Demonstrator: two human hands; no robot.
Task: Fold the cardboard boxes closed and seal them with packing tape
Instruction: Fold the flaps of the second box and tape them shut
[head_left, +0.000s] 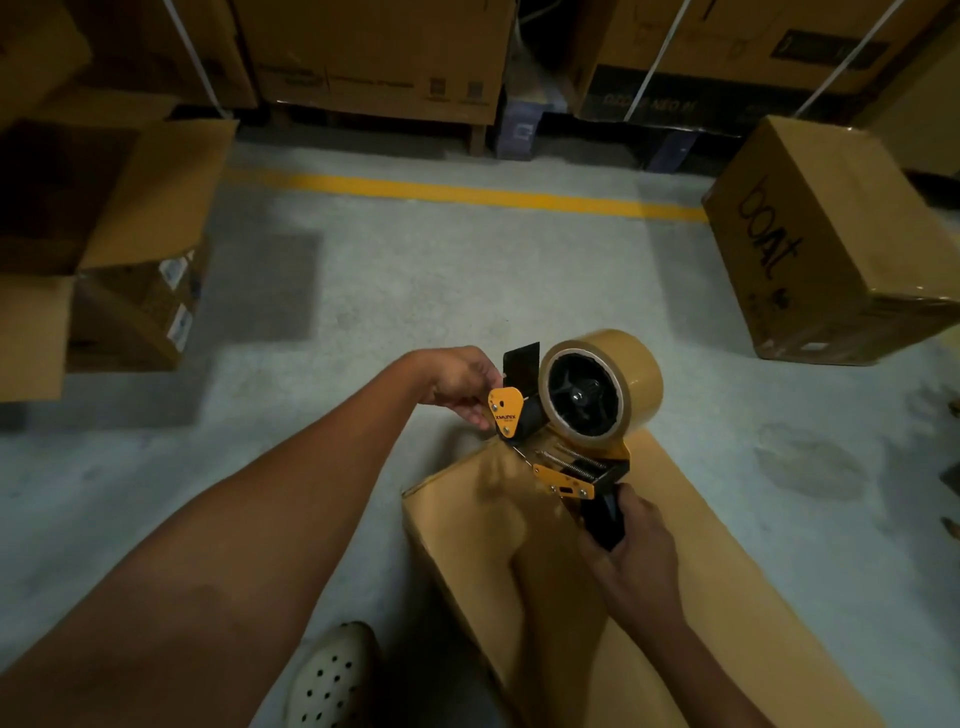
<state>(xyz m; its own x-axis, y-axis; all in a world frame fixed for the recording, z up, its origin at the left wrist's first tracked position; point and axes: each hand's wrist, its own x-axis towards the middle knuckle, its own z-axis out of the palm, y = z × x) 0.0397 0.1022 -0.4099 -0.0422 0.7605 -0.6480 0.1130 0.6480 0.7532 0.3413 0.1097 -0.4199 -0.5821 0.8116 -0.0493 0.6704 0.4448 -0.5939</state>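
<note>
A closed cardboard box (717, 545) lies on the concrete floor in front of me, at the lower centre right. Above its far end I hold a yellow and black tape dispenser (566, 441) carrying a roll of brown packing tape (631, 379). My right hand (631, 545) is closed around the dispenser's black handle. My left hand (462, 387) grips the dispenser's front end, by the yellow side plate and black flap. Whether any tape touches the box is hidden behind the dispenser.
An open box (130, 208) with raised flaps stands at the left over smaller cartons. A sealed box (831, 239) printed "boat" sits at the right. Large stacked cartons (379, 57) line the back behind a yellow floor line (467, 195). My white perforated shoe (332, 675) is at the bottom.
</note>
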